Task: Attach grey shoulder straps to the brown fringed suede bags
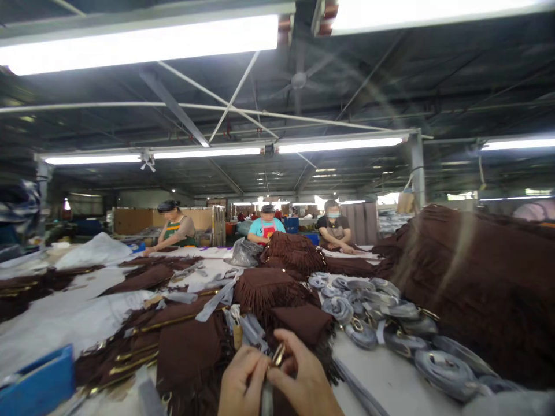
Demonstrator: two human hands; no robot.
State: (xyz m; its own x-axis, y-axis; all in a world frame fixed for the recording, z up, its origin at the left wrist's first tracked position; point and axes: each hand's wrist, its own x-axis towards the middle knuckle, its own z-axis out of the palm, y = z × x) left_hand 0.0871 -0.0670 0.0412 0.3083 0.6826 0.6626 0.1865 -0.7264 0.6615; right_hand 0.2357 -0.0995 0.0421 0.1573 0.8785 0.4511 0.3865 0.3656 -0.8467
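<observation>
My left hand (241, 378) and my right hand (307, 378) meet at the bottom centre, both closed in a pinch. Between their fingertips shows a gold metal clasp (278, 353), gripped by the right thumb and fingers. The left fingers press against its near end, where a grey-wrapped strap (267, 397) hangs down. Just beyond the hands lies a dark brown fringed bag (303, 323). Another brown piece (188, 352) with fringe is left of my left hand. A tan tag (237, 336) sits among grey wrapped strips.
Coiled grey-wrapped straps (364, 306) with gold hooks cover the table's right side, before a tall brown pile (477, 289). A blue bin (39, 381) stands at lower left. Gold-zipped brown pieces (130, 358) lie near it. Three people (265, 228) work across the table.
</observation>
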